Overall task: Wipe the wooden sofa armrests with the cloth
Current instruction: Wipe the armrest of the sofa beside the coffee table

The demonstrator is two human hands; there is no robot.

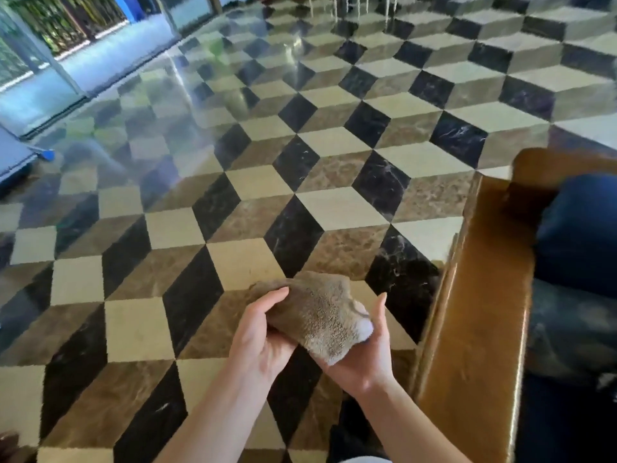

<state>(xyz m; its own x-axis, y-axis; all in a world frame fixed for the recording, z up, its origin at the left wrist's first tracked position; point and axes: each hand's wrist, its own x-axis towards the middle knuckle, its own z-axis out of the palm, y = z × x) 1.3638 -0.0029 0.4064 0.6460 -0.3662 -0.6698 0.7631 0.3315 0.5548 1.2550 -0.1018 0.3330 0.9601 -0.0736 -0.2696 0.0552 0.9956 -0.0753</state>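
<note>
A folded tan cloth [317, 315] lies between both my hands, held over the floor at lower centre. My left hand [263, 332] grips its left side, thumb on top. My right hand [364, 355] cups it from below on the right, thumb raised beside it. The wooden sofa armrest [480, 315], broad, flat and glossy golden-brown, runs along the right of the view, close to my right hand but apart from the cloth.
Dark blue sofa cushions [581, 228] lie to the right of the armrest. A polished floor [267, 182] of black, beige and brown diamond tiles fills the view. Glass doors [50, 68] stand at the far left.
</note>
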